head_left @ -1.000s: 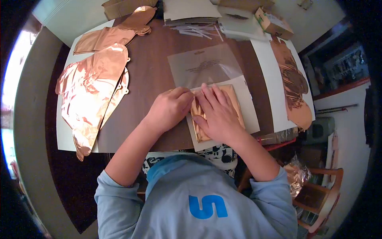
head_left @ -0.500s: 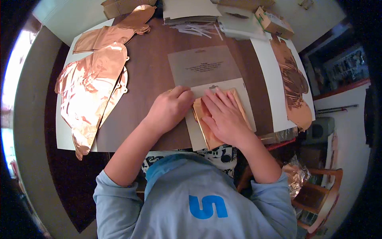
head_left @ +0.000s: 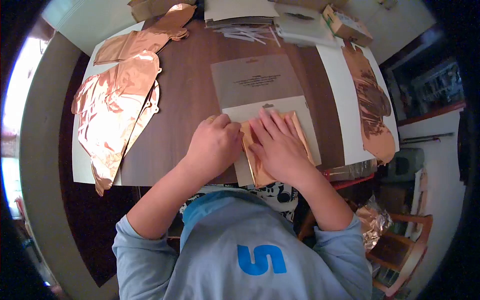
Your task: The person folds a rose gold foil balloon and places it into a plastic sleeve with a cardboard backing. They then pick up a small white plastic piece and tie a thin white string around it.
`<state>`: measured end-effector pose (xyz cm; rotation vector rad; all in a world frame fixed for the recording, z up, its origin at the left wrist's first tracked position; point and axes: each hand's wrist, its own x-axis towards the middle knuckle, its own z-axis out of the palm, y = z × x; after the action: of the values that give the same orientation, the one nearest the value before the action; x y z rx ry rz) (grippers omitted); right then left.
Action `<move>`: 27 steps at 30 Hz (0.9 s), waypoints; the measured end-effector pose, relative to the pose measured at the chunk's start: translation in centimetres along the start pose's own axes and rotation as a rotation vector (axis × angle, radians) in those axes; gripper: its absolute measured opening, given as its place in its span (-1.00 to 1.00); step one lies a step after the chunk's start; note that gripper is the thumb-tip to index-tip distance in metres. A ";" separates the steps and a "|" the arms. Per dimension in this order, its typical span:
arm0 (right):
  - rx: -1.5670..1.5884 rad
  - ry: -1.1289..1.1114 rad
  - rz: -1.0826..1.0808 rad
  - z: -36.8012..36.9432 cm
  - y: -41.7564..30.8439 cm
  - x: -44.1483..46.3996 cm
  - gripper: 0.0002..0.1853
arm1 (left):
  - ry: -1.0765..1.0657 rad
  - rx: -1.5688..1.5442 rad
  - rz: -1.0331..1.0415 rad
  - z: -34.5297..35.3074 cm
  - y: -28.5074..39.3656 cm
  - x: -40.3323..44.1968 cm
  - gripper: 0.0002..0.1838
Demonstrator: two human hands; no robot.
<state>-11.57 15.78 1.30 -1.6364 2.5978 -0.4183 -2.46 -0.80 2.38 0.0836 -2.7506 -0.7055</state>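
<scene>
A folded rose-gold foil balloon point(head_left: 254, 161) lies on a pale card point(head_left: 311, 131) near the table's front edge. Beyond the card's top edge extends a clear plastic sleeve point(head_left: 257, 82) with printed text and a hang hole. My right hand point(head_left: 281, 145) rests flat on the foil, fingers stretched out and slightly apart. At the foil's left edge my left hand point(head_left: 216, 142) is closed, thumb side against the fold; what its fingers pinch is hidden.
Flat foil balloons point(head_left: 117, 105) lie at the left, and another foil piece point(head_left: 370, 100) on white board at the right. At the back are a card stack point(head_left: 240, 12), white strips point(head_left: 245, 35), clear sleeves point(head_left: 302, 27) and a small box point(head_left: 347, 25). A wooden chair point(head_left: 420, 250) stands right.
My left hand has shifted slightly down and stays closed beside the foil. My right hand has moved slightly left and remains flat on it. The view has shifted a little.
</scene>
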 end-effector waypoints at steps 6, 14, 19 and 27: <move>-0.003 -0.015 0.016 0.1 -0.4 0.1 -0.45 | -0.061 -0.084 -0.205 -0.4 0.4 0.1 -0.82; -0.084 0.005 0.046 1.1 -1.1 0.3 -0.43 | -0.097 -0.031 -0.275 -0.4 0.7 0.1 -0.77; -0.043 0.040 0.126 1.4 -1.8 0.7 -0.42 | 0.034 -0.088 -0.202 0.3 1.1 -0.7 -0.72; -0.028 0.039 0.153 1.7 -1.8 1.0 -0.42 | 0.010 -0.007 -0.040 0.5 0.8 -0.8 -0.66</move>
<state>-10.11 13.81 0.26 -1.4376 2.7443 -0.4105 -1.80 0.22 2.13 0.1408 -2.7436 -0.7235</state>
